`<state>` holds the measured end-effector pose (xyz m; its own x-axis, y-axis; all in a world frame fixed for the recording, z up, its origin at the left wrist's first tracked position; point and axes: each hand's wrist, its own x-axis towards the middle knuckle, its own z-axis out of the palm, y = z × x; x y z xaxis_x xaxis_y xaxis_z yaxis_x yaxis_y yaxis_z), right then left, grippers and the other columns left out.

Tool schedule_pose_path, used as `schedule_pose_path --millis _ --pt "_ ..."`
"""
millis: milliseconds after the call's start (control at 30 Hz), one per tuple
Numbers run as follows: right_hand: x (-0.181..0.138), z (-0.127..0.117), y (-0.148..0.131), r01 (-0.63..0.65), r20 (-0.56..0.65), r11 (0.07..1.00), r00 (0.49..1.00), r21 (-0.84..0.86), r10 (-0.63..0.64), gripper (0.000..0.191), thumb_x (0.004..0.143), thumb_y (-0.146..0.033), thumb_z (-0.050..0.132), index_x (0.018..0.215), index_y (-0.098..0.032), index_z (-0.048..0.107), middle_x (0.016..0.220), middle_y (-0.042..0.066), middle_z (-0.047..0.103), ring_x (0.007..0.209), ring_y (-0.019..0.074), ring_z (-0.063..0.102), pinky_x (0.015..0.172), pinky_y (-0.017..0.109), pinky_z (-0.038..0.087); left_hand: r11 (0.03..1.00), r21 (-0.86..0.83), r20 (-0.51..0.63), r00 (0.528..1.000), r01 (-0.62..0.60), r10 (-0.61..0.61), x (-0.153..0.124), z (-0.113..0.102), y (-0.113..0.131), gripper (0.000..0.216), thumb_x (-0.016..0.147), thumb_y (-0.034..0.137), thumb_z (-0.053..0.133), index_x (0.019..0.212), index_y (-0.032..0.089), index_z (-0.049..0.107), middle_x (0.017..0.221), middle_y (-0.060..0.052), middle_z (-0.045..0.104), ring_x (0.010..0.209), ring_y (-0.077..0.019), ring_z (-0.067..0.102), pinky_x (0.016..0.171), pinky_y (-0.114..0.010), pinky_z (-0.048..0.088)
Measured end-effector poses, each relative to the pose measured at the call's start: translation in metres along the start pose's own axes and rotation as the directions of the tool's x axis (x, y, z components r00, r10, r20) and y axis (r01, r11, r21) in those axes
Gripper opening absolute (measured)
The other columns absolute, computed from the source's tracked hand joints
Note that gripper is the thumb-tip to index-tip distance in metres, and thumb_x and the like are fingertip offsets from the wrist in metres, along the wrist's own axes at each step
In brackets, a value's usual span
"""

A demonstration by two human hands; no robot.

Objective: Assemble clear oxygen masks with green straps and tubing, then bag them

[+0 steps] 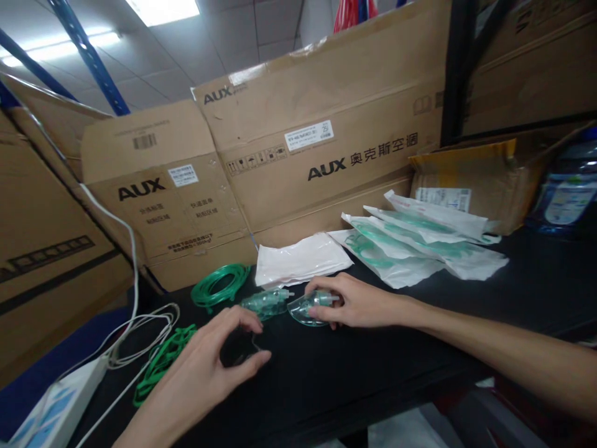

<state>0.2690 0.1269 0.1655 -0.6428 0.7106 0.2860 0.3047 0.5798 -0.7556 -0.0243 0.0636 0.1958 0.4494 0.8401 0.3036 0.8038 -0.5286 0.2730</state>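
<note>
My right hand (347,302) grips a clear oxygen mask (304,309) with a green-tinted connector, low over the black tabletop, thumb on its near side. Just left of that mask lies a pale green nebulizer cup or mask piece (267,302), its exact kind unclear. My left hand (217,351) is nearer to me, thumb and fingers curved and apart. A faint clear edge shows between them, too indistinct to name. Behind the left hand rests a coil of green tubing (221,286). A bundle of green elastic straps (165,361) lies beside the left wrist.
White packets (303,260) lie flat at the back; several packets with green contents (401,242) fan out rightward. Cardboard boxes (326,155) wall the rear. A power strip (60,404) with white cables sits left, a blue bottle (566,186) far right.
</note>
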Motion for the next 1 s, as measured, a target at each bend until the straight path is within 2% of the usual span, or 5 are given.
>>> schedule_pose_path --millis 133,533,633,800,1000 --pt "-0.001 0.001 -0.002 0.0 0.008 1.0 1.0 -0.022 0.0 0.035 0.093 -0.047 0.064 0.114 -0.019 0.063 0.063 -0.002 0.066 0.056 0.0162 0.069 0.053 0.021 0.049 0.997 0.063 0.027 0.998 0.048 -0.05 -0.031 0.015 -0.027 0.049 0.084 0.047 0.075 0.13 0.034 0.065 0.118 -0.003 0.072 0.111 -0.0268 0.066 0.101 -0.04 0.053" --pt "-0.001 -0.002 -0.006 0.011 -0.027 0.999 1.0 -0.046 -0.012 0.031 0.094 -0.045 0.063 0.111 -0.019 0.063 0.062 -0.002 0.067 0.055 0.0149 0.066 0.053 0.02 0.047 0.998 0.04 0.061 0.997 0.05 -0.052 -0.038 0.018 -0.036 0.047 0.086 0.047 0.073 0.131 0.038 0.066 0.133 -0.003 0.067 0.122 -0.0265 0.063 0.108 -0.043 0.05" --pt "0.0 -0.006 -0.005 0.011 -0.07 0.998 0.997 -0.062 -0.015 0.03 0.094 -0.043 0.063 0.112 -0.019 0.062 0.062 -0.002 0.067 0.055 0.0148 0.065 0.053 0.02 0.046 0.997 0.038 -0.02 0.998 0.066 -0.065 -0.044 0.015 -0.038 0.035 0.091 0.046 0.067 0.123 0.034 0.071 0.125 -0.003 0.07 0.113 -0.0234 0.068 0.101 -0.035 0.055" --pt "0.001 -0.007 -0.006 0.016 -0.066 0.997 0.998 -0.079 -0.021 0.03 0.094 -0.044 0.062 0.112 -0.019 0.063 0.062 -0.002 0.068 0.056 0.0152 0.066 0.054 0.021 0.047 0.999 -0.013 -0.176 0.984 0.036 -0.038 -0.056 0.011 -0.043 0.024 0.09 0.047 0.067 0.1 0.028 0.078 0.096 -0.002 0.075 0.084 -0.0179 0.073 0.076 -0.021 0.06" --pt "0.0 -0.006 -0.006 0.011 -0.056 0.998 0.998 -0.06 -0.014 0.032 0.093 -0.045 0.063 0.112 -0.019 0.063 0.061 -0.002 0.067 0.055 0.0157 0.066 0.053 0.021 0.047 0.998 -0.049 -0.099 0.994 -0.041 0.036 -0.054 0.015 -0.047 0.022 0.098 0.037 0.057 0.094 0.03 0.078 0.096 -0.001 0.073 0.089 -0.0162 0.072 0.081 -0.017 0.056"
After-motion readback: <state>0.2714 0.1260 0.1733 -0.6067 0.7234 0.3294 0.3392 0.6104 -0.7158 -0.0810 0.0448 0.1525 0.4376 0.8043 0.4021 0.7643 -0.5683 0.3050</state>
